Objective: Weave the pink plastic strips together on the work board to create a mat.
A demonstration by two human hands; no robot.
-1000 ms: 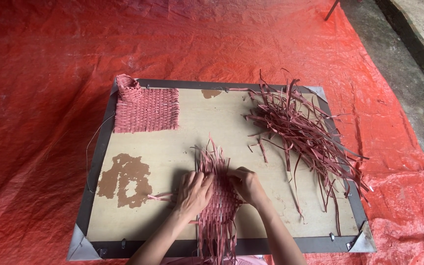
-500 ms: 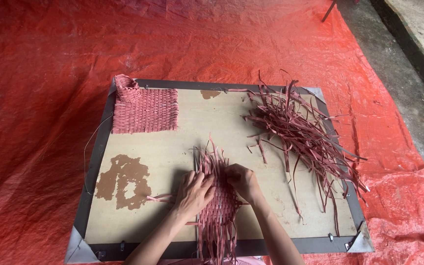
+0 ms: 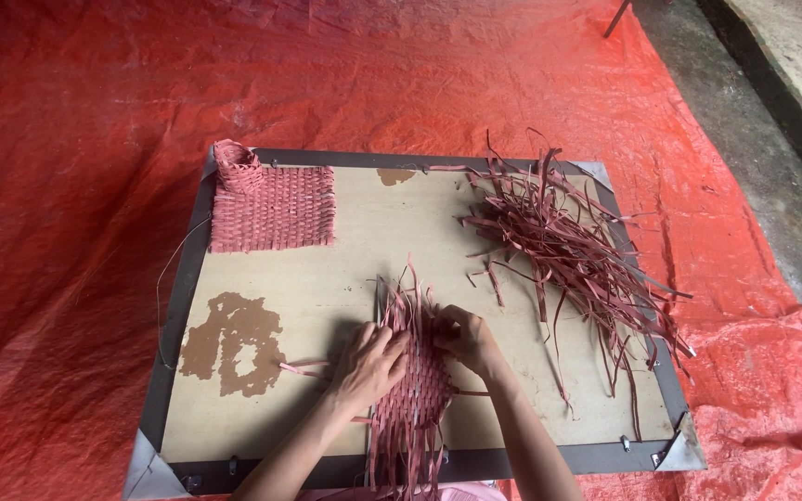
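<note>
A partly woven mat of pink-red strips [image 3: 412, 390] lies at the front middle of a wooden board [image 3: 345, 278] with a dark frame. My left hand [image 3: 368, 364] rests on the mat's left side, fingers curled over the strips. My right hand [image 3: 466, 340] pinches strips at the mat's upper right edge. Loose strip ends stick up above both hands and hang off the board's front edge.
A finished woven pink square [image 3: 269, 204] lies at the board's far left corner. A pile of loose pink-red strips [image 3: 568, 250] covers the right side. Brown patches [image 3: 230, 341] mark the board. A red tarp [image 3: 76, 186] lies underneath; grey ground [image 3: 791, 121] is at right.
My right hand has shifted slightly left toward the mat's middle, closing in on the left hand. The left hand has stayed on the mat.
</note>
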